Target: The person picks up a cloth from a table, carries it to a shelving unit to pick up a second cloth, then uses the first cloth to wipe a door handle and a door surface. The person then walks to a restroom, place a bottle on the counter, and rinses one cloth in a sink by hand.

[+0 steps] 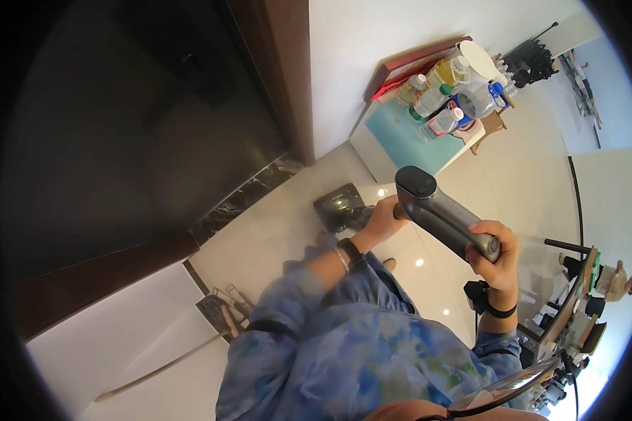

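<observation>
A dark grey stick vacuum cleaner (442, 217) is in front of me, its thick handle slanting from upper left to lower right. At the handle's upper end is a rounded cap with buttons. My right hand (495, 256) is wrapped round the lower right end of the handle. Just below the handle's upper part, my left hand (386, 221) is closed round the stick, with its fingers partly hidden. The dark floor head (339, 207) with a shiny cover rests on the floor, left of my left hand.
A white cabinet (372, 151) with a light blue top holds several plastic bottles (442, 123) and a large clear jug (479, 102). A dark door (140, 133) stands at the left. A metal rack (235, 302) lies by the wall. Desks (572, 295) and a person (614, 282) are far right.
</observation>
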### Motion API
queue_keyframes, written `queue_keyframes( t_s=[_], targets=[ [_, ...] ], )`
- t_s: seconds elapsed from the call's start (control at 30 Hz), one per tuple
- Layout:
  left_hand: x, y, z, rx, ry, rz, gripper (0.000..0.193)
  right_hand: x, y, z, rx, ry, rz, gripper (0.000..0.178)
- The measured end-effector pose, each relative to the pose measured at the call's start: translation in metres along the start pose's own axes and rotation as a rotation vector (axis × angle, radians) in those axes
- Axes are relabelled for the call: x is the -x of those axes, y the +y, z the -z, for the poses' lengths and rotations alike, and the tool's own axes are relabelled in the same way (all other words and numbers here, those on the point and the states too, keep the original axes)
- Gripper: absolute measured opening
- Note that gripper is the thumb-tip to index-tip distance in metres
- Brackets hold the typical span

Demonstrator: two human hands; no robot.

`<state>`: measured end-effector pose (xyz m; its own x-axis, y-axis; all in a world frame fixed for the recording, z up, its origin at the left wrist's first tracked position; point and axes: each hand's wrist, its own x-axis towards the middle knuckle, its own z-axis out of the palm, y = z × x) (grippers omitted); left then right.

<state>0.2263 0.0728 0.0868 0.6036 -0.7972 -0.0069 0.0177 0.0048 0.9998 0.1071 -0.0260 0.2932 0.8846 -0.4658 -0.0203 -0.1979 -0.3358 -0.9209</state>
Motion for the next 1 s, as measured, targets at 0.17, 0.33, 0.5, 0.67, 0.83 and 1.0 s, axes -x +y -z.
queue_keyframes(
  t_s=[0.17, 0.33, 0.5, 0.67, 0.83, 1.0],
  targets=[
    [-0.020, -0.026, 0.026, -0.098, -0.009, 0.060, 0.019, -0.033, -0.012, -0.017, 0.054, -0.038, 0.105, 0.035],
    [-0.050, -0.025, 0.044, 0.024, 0.085, -0.108, 0.019, -0.068, -0.017, -0.023, 0.045, -0.127, 0.159, 0.037],
    [-0.076, -0.019, 0.056, 0.062, 0.105, -0.077, 0.020, -0.098, -0.013, -0.015, 0.007, -0.217, 0.165, 0.041],
    [-0.097, -0.013, 0.058, 0.035, 0.168, -0.099, 0.022, -0.127, -0.010, -0.007, -0.095, -0.274, 0.165, 0.040],
    [-0.115, -0.017, 0.066, -0.016, 0.156, -0.045, 0.027, -0.145, -0.009, -0.002, -0.158, -0.326, 0.183, 0.040],
    [-0.124, -0.008, 0.060, 0.085, 0.213, -0.045, 0.027, -0.158, -0.007, 0.003, -0.091, -0.394, 0.215, 0.038]
  ],
)
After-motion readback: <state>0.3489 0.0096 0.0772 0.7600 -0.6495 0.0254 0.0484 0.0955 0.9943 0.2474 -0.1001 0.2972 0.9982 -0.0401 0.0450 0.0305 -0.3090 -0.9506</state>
